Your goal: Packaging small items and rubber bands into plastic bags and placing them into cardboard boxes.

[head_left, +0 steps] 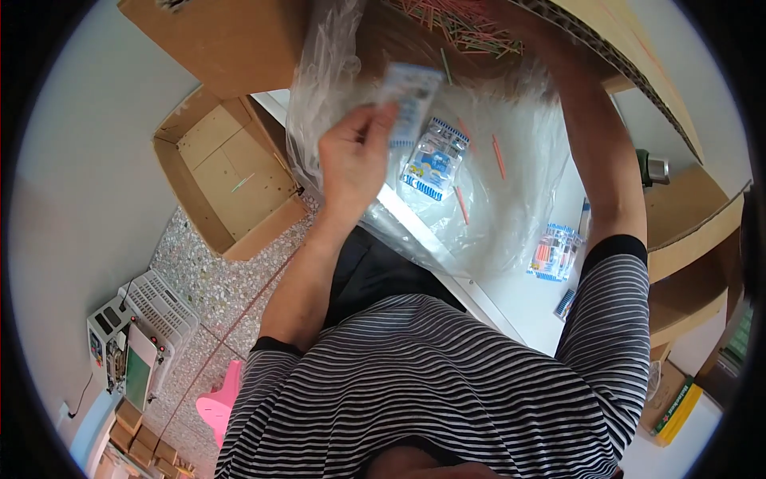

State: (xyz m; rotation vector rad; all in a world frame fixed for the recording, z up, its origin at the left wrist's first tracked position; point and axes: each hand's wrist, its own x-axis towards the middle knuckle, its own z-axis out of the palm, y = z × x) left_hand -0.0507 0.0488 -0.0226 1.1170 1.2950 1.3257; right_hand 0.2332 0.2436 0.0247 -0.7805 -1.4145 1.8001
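Note:
Pinched between the thumb and fingers of my left hand is a small blue-and-white plastic packet, blurred by motion. Just right of it, another printed packet lies on a clear plastic sheet, with a few loose pink sticks around it. My right arm reaches forward into a large cardboard box. There my right hand is close to a heap of thin pink and green sticks; its fingers are too dark and smeared to make out.
More packets lie on the white table beside my right elbow. An open carton stands at left, above the speckled floor. Below it are a grey plastic crate and a pink stool. Cardboard trays line the right side.

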